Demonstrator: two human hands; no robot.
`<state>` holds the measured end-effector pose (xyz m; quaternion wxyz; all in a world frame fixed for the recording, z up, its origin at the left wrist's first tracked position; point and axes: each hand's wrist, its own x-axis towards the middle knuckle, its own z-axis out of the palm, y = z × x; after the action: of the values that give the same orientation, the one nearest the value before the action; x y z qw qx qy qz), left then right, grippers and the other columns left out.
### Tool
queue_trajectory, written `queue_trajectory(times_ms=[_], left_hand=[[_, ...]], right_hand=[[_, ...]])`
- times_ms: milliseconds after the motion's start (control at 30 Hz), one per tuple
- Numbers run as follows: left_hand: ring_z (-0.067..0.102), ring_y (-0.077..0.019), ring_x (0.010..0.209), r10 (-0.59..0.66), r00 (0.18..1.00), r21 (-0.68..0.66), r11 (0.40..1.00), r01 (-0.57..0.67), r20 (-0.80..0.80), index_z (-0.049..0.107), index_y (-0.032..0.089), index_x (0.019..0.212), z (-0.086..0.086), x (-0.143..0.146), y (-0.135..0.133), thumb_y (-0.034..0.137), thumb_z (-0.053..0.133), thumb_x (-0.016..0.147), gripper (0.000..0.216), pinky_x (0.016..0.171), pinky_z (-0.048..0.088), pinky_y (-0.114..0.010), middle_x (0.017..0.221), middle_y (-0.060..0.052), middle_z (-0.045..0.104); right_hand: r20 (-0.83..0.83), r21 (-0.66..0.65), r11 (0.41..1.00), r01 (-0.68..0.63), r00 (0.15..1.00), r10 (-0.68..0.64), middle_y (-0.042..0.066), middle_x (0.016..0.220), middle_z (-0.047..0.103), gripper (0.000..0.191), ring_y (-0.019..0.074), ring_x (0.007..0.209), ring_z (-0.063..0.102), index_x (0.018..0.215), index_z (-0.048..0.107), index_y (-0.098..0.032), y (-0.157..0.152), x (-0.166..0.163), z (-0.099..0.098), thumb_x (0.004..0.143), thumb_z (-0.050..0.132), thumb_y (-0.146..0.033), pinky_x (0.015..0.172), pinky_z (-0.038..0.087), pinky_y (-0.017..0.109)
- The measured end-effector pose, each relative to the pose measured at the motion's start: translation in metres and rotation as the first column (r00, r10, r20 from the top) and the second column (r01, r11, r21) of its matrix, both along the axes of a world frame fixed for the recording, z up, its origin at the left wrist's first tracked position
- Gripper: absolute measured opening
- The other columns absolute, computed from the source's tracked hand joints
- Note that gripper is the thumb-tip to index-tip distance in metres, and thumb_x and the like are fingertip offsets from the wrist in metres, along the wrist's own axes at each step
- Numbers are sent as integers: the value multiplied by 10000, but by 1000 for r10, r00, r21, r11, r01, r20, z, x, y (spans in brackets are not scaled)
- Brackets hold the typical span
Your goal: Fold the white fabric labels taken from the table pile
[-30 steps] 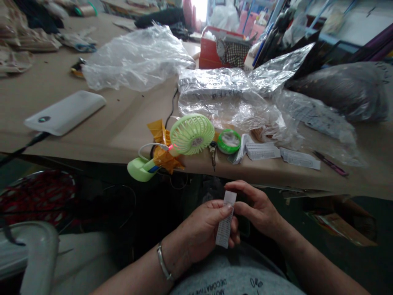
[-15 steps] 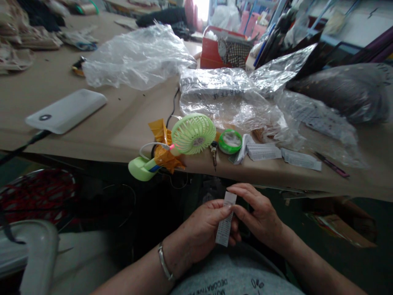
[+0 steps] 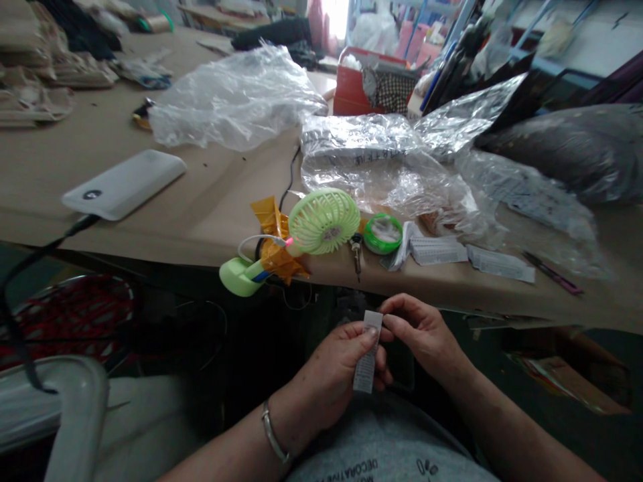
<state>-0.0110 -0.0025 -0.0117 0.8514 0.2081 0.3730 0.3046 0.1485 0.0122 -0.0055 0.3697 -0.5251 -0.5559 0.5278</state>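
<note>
My left hand (image 3: pixel 343 358) is closed on a narrow white printed label (image 3: pixel 368 358), its thumb pressed on the upper part. The label is tilted slightly, with small lines of print too fine to read. My right hand (image 3: pixel 419 331) is beside the label's upper right edge, thumb and forefinger pinched together; what they hold, if anything, is hidden. Beyond my hands on the table edge lie stacks of similar labels (image 3: pixel 438 250) and more labels (image 3: pixel 501 263), near a round green tub (image 3: pixel 382 233) with whitish contents.
A light green fan (image 3: pixel 324 221) is taped at the table edge (image 3: pixel 221 241). A small pointed tool (image 3: pixel 357 258) lies beside it, and a dark pink-handled tool (image 3: pixel 555 273) lies right. Clear plastic bags (image 3: pixel 231 100), a white power bank (image 3: pixel 125 185) and a red box (image 3: pixel 349 87) stand farther back.
My right thumb and forefinger have come together, closer to the label's top edge. My left hand keeps its hold on the label. The view has shifted slightly.
</note>
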Motion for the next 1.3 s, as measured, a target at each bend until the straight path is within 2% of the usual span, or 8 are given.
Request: queue_trajectory(times_ms=[167,333,467,600,733,1000,1300], left_hand=[[539,-120,494,19,998,46,999,-17,-55,575,148,816,-3,0,-1,356,548,816,210,508,399,-242,570,12,550],[543,-124,530,41,990,111,993,-26,-134,583,150,779,-2,-2,2,363,532,826,224,546,410,-249,586,4,570],[532,-114,604,116,949,254,966,-40,-292,635,140,760,4,-6,10,316,561,809,198,606,409,-236,649,-8,604],[540,-118,683,256,889,444,893,-67,-380,683,151,770,5,-10,20,230,581,775,129,670,416,-226,703,-5,635],[565,-129,686,357,824,559,827,-59,-441,685,164,768,5,-13,29,233,581,770,125,664,440,-230,714,-6,652],[567,-107,615,483,707,707,707,35,-517,673,165,723,2,-18,42,226,568,796,142,586,428,-198,645,16,641],[577,-95,607,515,687,747,662,61,-512,675,168,742,1,-18,47,214,552,816,150,575,432,-179,646,27,646]], right_hand=[[-83,-129,991,17,996,-28,-35,595,565,165,88,536,511,703,599,-165,9,-8,-3,731,663,-314,528,431,203],[-95,-149,989,26,995,-40,-39,568,553,164,83,508,485,665,580,-164,13,-13,-5,722,652,-300,520,404,208],[-94,-112,993,26,995,-36,-37,575,544,156,85,521,473,661,576,-167,17,-17,-3,728,637,-294,524,399,210],[-81,-50,999,10,997,-14,-42,583,519,136,80,538,446,668,574,-163,22,-20,-1,733,624,-272,529,377,201],[-47,2,1000,11,999,-11,-46,590,488,129,76,546,409,689,576,-156,26,-24,0,739,613,-269,518,353,196],[56,136,990,37,997,-45,-32,610,530,105,85,565,441,697,592,-160,36,-27,-2,754,590,-249,522,371,187],[139,249,967,45,987,-81,-34,592,522,103,83,543,445,700,596,-163,40,-30,2,771,572,-233,495,366,180]])
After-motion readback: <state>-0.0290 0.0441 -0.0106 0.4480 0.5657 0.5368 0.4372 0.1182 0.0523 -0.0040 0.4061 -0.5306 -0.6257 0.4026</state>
